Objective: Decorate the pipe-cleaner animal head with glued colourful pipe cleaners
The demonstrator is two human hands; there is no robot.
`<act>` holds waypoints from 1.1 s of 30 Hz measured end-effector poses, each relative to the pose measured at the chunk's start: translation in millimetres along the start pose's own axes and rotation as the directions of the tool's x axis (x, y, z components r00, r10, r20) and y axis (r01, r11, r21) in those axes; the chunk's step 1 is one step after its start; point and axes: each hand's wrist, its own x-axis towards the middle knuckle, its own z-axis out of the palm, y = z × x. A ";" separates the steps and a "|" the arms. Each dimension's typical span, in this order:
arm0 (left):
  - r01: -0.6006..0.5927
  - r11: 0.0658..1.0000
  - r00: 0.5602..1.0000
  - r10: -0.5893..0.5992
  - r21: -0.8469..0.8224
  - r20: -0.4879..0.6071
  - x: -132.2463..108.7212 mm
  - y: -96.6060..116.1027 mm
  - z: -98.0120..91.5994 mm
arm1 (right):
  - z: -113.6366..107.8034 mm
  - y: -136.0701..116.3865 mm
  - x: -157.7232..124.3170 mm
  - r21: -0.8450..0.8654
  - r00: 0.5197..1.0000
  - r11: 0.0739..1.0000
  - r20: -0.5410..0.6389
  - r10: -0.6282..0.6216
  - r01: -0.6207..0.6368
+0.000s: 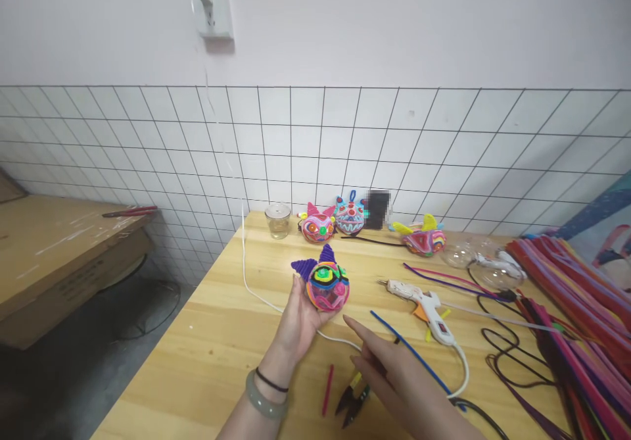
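Observation:
My left hand [299, 318] holds up a round clear ball decorated with coiled pipe cleaners [328, 289], with purple pointed ears, a green and yellow eye and pink trim. Its fingers support the ball from below and behind. My right hand [394, 364] is just to the lower right of the ball, apart from it, the index finger stretched toward it and nothing seen in its fingers. Beneath that hand lie pliers [351, 404], partly hidden by it. A short pink pipe cleaner piece [328, 391] and a blue pipe cleaner [404, 344] lie nearby.
A white glue gun [419, 300] with its cord lies to the right. Several finished colourful ornaments [318, 224] and a glass cup [279, 221] stand at the back. Clear plastic balls [486, 259] and pipe cleaner bundles [582, 308] fill the right side. Cardboard [64, 256] is at left.

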 end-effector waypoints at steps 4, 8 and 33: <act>0.000 1.000 1.000 0.000 0.013 -0.010 0.2 -1.3 -2.4 | 2.3 4.0 3.0 0.015 0.996 0.998 -0.057 -0.064 0.065; -0.039 0.991 0.998 0.045 0.128 -0.042 -1.9 -2.4 -1.9 | 4.9 10.0 6.4 0.060 0.995 0.995 -0.074 -0.071 0.076; -0.170 0.980 0.968 0.186 0.107 -0.168 11.3 18.1 -24.9 | -13.3 -9.9 -18.8 0.126 0.996 0.991 0.074 -0.056 0.047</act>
